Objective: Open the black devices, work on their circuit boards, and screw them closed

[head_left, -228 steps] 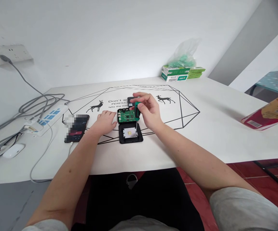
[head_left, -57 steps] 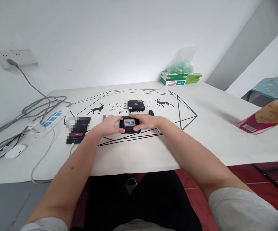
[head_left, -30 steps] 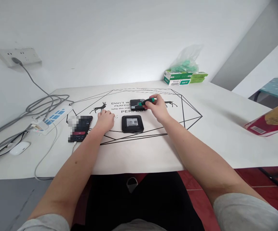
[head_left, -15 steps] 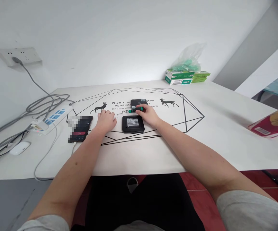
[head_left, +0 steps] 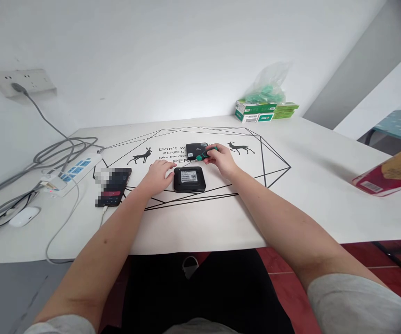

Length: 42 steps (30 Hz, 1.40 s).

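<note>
My right hand grips a screwdriver by its green and black handle. The thin metal shaft slants down to the left, to the upper left corner of a flat black device. This device lies with its labelled underside up. At its left edge is my left hand, thumb and fingers apart, fingertips close to the screwdriver's tip; whether they touch the device is unclear. Behind it rests a second flat black piece with small labels, partly hidden by the right hand and the screwdriver.
On the left lie a smartphone on a charging cable, a power strip with grey cords, glasses and a white earbud case. Green-white boxes with a plastic bag stand against the wall. A red-yellow packet is at the right.
My left hand has moved right, up to the device's left edge. The screwdriver's handle has swung up and to the right, so its shaft now slants down to the device's corner.
</note>
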### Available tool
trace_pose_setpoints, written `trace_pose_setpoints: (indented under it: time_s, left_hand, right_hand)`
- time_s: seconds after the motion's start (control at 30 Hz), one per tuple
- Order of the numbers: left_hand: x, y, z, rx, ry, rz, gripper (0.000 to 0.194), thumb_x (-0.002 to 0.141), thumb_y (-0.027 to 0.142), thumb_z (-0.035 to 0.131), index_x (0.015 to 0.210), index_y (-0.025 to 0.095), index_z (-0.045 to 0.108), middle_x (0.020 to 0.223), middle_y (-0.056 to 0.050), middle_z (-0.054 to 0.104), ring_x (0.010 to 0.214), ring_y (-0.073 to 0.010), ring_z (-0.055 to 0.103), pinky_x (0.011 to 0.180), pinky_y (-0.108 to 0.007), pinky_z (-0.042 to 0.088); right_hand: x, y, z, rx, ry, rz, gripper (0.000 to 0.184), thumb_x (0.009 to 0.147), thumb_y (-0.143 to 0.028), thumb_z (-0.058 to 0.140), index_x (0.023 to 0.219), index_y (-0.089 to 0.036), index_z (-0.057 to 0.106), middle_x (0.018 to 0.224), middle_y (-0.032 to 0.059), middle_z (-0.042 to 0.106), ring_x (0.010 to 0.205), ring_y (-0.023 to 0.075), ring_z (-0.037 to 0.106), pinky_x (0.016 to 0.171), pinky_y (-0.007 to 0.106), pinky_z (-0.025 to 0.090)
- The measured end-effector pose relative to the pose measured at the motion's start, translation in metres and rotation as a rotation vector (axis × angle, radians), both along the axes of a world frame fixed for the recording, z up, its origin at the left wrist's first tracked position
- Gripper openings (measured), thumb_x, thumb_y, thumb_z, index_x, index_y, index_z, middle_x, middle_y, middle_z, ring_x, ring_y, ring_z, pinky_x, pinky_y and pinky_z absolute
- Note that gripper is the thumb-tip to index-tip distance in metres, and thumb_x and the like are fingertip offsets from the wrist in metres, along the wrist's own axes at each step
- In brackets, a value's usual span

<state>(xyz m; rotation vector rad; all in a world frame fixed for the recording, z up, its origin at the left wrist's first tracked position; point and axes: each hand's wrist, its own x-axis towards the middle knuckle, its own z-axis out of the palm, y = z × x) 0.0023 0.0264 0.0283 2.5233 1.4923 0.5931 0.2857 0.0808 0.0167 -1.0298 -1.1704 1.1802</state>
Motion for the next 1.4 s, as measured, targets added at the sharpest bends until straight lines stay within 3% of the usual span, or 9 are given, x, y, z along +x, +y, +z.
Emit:
trace_pose_setpoints:
  time_s: [0.33,0.6,0.67,0.83,1.0,1.23,1.4]
  left_hand:
    - [0.007,-0.003,0.000,-0.083,0.062,-0.005,0.041,0.106,0.038,0.050,0.139,0.027,0.072,0.138,-0.010,0.071,0.137,-0.0337,0.058,0.120,-0.056,0.042]
    - [0.006,-0.001,0.001,-0.082,0.107,-0.020,0.043,0.107,0.041,0.051,0.142,0.024,0.069,0.142,-0.011,0.068,0.141,-0.0336,0.054,0.122,-0.053,0.041]
    - [0.004,0.001,0.001,-0.050,0.134,0.027,0.043,0.107,0.034,0.050,0.145,0.025,0.067,0.144,-0.012,0.068,0.142,-0.0341,0.054,0.122,-0.053,0.041]
    - [-0.004,0.010,-0.002,0.010,0.259,0.286,0.049,0.100,0.011,0.047,0.141,0.022,0.070,0.143,-0.017,0.070,0.138,-0.0394,0.056,0.114,-0.058,0.045]
    - [-0.002,0.010,-0.005,0.009,0.322,0.300,0.049,0.102,0.010,0.045,0.141,0.023,0.071,0.143,-0.015,0.071,0.138,-0.0378,0.056,0.113,-0.055,0.045]
    - [0.002,0.009,-0.001,0.013,0.252,0.311,0.045,0.101,0.009,0.047,0.134,0.022,0.075,0.139,-0.014,0.074,0.137,-0.0379,0.059,0.113,-0.056,0.048]
    - [0.003,0.007,0.006,-0.082,-0.104,0.240,0.037,0.103,0.015,0.047,0.121,0.022,0.079,0.132,-0.010,0.078,0.126,-0.0301,0.068,0.112,-0.046,0.055]
  right_hand:
    - [-0.001,-0.002,0.000,0.016,-0.065,0.005,0.019,0.072,-0.023,0.072,0.089,-0.023,0.063,0.067,-0.0038,0.065,0.058,0.0137,0.063,0.066,0.032,0.056]
    - [0.003,0.004,-0.005,0.037,-0.077,-0.044,0.022,0.073,-0.026,0.072,0.094,-0.024,0.063,0.067,-0.0061,0.061,0.060,0.0142,0.062,0.069,0.034,0.057]
    - [0.001,0.004,-0.006,0.040,-0.092,-0.050,0.025,0.073,-0.028,0.073,0.096,-0.024,0.064,0.071,-0.0052,0.064,0.064,0.0149,0.065,0.074,0.035,0.059]
    - [-0.007,-0.001,-0.012,0.090,-0.290,0.020,0.036,0.075,-0.038,0.079,0.105,-0.022,0.070,0.077,-0.0012,0.070,0.078,0.0211,0.069,0.094,0.045,0.058]
    - [-0.015,-0.005,-0.018,0.170,-0.417,0.047,0.038,0.077,-0.044,0.080,0.107,-0.022,0.076,0.079,-0.0011,0.066,0.079,0.0213,0.062,0.089,0.045,0.054]
    - [-0.013,-0.003,-0.014,0.127,-0.223,0.051,0.036,0.073,-0.037,0.084,0.105,-0.023,0.076,0.078,-0.0017,0.069,0.079,0.0206,0.065,0.091,0.045,0.054]
    - [-0.008,-0.006,-0.003,0.060,0.034,0.083,0.031,0.067,-0.030,0.080,0.095,-0.023,0.073,0.079,-0.0019,0.068,0.068,0.0152,0.061,0.078,0.038,0.054]
